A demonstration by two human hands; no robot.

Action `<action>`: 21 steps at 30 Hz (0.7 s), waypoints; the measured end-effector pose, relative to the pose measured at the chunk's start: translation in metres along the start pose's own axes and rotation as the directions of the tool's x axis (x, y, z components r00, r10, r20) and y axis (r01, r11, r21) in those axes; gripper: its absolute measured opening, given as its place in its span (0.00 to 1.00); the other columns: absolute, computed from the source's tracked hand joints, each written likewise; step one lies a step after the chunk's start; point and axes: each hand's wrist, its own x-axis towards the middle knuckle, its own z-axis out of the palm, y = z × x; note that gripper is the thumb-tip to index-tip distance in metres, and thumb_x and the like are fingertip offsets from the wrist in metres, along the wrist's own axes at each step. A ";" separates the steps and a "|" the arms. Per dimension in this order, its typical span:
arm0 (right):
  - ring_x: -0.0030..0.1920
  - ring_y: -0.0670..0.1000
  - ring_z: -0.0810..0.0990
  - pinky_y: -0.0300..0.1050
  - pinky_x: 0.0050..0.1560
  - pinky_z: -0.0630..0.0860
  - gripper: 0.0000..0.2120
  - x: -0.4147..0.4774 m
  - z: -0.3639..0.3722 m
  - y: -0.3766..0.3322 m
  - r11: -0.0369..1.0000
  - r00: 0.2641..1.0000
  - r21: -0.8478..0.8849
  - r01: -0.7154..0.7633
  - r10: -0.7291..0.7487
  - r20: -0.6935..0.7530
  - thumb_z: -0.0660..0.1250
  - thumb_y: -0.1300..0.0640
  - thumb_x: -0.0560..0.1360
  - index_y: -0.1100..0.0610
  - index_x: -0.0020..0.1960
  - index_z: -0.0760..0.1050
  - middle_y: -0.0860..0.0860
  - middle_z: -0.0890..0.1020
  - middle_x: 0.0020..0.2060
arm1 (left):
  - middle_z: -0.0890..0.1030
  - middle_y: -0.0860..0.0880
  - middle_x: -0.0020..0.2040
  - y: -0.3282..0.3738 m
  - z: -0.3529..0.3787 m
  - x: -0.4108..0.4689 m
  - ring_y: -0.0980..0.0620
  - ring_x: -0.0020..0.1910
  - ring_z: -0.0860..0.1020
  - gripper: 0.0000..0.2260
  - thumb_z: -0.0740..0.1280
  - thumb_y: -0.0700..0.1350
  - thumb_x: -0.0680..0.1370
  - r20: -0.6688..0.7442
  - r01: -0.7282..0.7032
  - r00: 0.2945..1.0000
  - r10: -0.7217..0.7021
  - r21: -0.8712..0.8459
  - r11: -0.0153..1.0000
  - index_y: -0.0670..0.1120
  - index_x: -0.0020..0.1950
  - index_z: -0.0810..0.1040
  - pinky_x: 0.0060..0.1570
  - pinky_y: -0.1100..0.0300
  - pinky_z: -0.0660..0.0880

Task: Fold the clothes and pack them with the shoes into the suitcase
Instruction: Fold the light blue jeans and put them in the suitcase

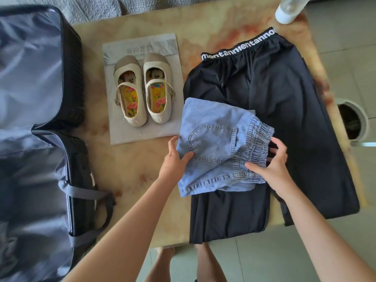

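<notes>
left hand (175, 157): grips the left edge of the denim shorts (215, 143); thumb lies on top beside the back pocket, the other fingers (172, 143) curl round the edge
right hand (272, 161): grips the elastic waistband end of the shorts; thumb pressed on top of the gathers, fingers (279, 146) curled round the right side
denim shorts: light blue, folded into a small bundle, back pocket facing up; held between both hands over the near-centre of the bench (132, 169), mostly above the black trousers (274, 110); cannot tell if they rest on the trousers or are lifted just off them
black trousers: spread flat on the right half of the bench, white lettered waistband at the far end, legs hanging over the near edge, right side over the right edge
shoes (142, 88): cream strap pair, flowered insoles, side by side, toes pointing far; on a grey paper sheet (142, 135), between suitcase and trousers, just left of the shorts
suitcase (71, 68): lying open at the left, black ribbed shell, grey lining, grey straps on the near half
bottle (289, 11): white, far right corner, blurred
sofa (101, 7): grey, beyond the far edge
</notes>
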 end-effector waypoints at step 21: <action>0.55 0.50 0.78 0.42 0.50 0.76 0.37 -0.012 -0.018 -0.005 0.976 0.991 0.211 -0.045 0.018 0.130 0.72 0.68 0.70 0.38 0.65 0.60 0.50 0.73 0.59 | 0.61 0.65 0.69 -0.008 -0.003 -0.003 0.63 0.68 0.62 0.42 0.71 0.41 0.74 0.214 -0.226 0.944 0.253 -0.141 0.964 0.65 0.76 0.48 0.64 0.65 0.63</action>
